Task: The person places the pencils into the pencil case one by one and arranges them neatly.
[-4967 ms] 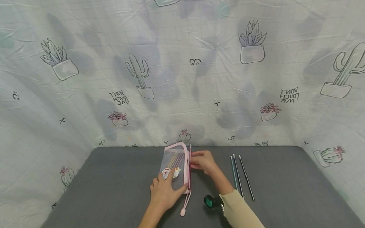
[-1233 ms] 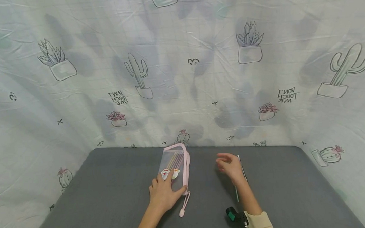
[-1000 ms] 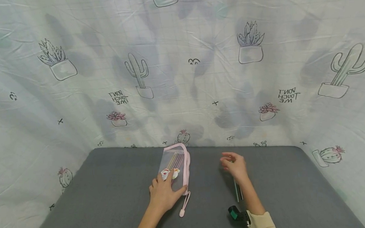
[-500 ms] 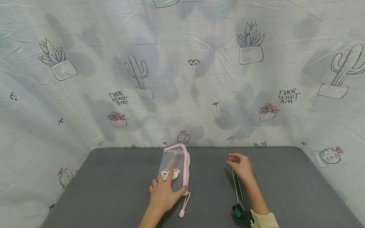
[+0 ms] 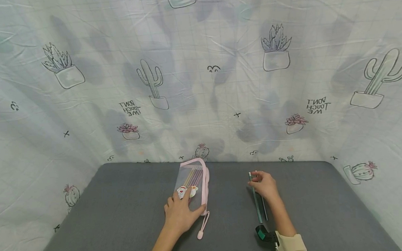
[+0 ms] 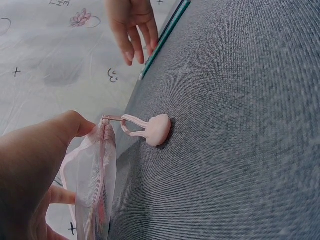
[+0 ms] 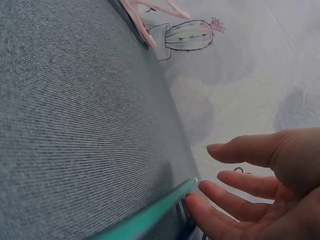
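Observation:
My left hand (image 5: pixel 179 213) rests spread on a clear mesh pencil pouch (image 5: pixel 205 187) with pink trim and stickers. Its thumb presses the edge near the zipper end, as the left wrist view also shows. Several pencils (image 5: pixel 194 177) show through the mesh. From the zipper hangs a pink pull (image 6: pixel 158 131). To the right, my right hand (image 5: pixel 265 185) is over the upper ends of the loose pencils. In the right wrist view, fingertips touch the end of a teal pencil (image 7: pixel 150 215), with the thumb apart from it. A dark pencil (image 5: pixel 264 209) lies beside it, partly hidden by the hand.
A grey cloth-covered table (image 5: pixel 124 211) spreads under everything. Behind it hangs a pale curtain (image 5: pixel 199 84) printed with cacti. A black and green wrist camera (image 5: pixel 263 234) on the right wrist sits close to the pencils' lower ends.
Five seconds ago my right hand held a maroon pencil at the pouch. It has since moved right to the loose pencils, and the teal one's upper end has shifted left. The left hand stays put.

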A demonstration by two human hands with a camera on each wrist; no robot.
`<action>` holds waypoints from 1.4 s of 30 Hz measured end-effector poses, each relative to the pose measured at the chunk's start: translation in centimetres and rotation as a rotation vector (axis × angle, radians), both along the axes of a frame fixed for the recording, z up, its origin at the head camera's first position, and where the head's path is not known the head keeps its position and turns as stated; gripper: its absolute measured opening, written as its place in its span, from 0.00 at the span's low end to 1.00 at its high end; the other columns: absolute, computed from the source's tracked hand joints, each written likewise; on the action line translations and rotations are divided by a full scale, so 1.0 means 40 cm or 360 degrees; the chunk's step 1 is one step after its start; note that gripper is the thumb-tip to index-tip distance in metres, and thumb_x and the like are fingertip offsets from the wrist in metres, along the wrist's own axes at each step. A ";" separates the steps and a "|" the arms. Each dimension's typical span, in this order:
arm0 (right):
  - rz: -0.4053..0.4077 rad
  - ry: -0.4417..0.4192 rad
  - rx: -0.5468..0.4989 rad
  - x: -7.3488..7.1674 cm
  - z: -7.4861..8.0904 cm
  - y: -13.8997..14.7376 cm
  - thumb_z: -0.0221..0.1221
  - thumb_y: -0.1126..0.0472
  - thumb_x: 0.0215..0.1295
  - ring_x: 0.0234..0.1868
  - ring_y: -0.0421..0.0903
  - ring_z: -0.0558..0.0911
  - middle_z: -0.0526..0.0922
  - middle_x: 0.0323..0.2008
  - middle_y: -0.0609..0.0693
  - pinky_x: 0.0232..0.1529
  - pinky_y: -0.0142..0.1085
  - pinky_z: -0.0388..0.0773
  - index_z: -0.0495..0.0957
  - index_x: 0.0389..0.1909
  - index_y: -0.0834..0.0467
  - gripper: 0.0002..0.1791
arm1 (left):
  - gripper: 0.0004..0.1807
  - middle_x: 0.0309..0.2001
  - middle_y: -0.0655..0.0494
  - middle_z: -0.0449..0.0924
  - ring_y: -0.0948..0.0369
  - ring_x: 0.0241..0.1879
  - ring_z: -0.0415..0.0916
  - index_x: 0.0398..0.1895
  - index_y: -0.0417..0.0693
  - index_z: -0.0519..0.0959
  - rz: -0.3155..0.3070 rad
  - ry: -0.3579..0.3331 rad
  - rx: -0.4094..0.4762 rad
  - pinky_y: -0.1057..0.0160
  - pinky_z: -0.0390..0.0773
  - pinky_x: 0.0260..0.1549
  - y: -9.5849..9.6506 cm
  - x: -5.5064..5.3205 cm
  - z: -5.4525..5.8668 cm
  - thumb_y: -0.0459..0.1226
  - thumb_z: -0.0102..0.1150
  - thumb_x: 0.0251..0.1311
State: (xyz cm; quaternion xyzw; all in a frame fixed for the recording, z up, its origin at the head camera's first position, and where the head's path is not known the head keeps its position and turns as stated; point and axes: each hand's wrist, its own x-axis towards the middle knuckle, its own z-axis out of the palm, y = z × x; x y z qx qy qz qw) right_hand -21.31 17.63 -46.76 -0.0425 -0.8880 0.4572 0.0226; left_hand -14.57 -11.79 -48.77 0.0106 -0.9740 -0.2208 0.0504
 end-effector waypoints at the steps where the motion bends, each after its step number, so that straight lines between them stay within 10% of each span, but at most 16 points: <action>1: 0.0005 -0.0010 0.0008 -0.001 -0.001 -0.001 0.68 0.70 0.65 0.41 0.61 0.88 0.86 0.48 0.71 0.38 0.45 0.87 0.77 0.61 0.76 0.25 | 0.48 0.66 0.25 0.68 0.29 0.62 0.68 0.76 0.51 0.72 0.0000 -0.0003 -0.0001 0.28 0.68 0.56 0.000 0.000 0.000 0.67 0.67 0.57; 23: 0.0093 -0.0045 0.0150 0.001 -0.018 -0.034 0.73 0.75 0.50 0.29 0.47 0.82 0.85 0.31 0.56 0.32 0.42 0.80 0.83 0.48 0.74 0.21 | 0.49 0.65 0.26 0.68 0.30 0.61 0.68 0.76 0.52 0.72 -0.0005 -0.0007 -0.0001 0.28 0.68 0.54 -0.001 -0.003 -0.005 0.67 0.66 0.57; 42: 0.0155 -0.0185 -0.0116 0.003 -0.019 -0.037 0.67 0.75 0.56 0.32 0.49 0.87 0.87 0.33 0.58 0.36 0.45 0.87 0.82 0.50 0.76 0.19 | 0.49 0.63 0.28 0.69 0.31 0.61 0.68 0.76 0.50 0.72 -0.0010 -0.0023 -0.0007 0.28 0.67 0.55 -0.001 -0.003 -0.008 0.67 0.66 0.57</action>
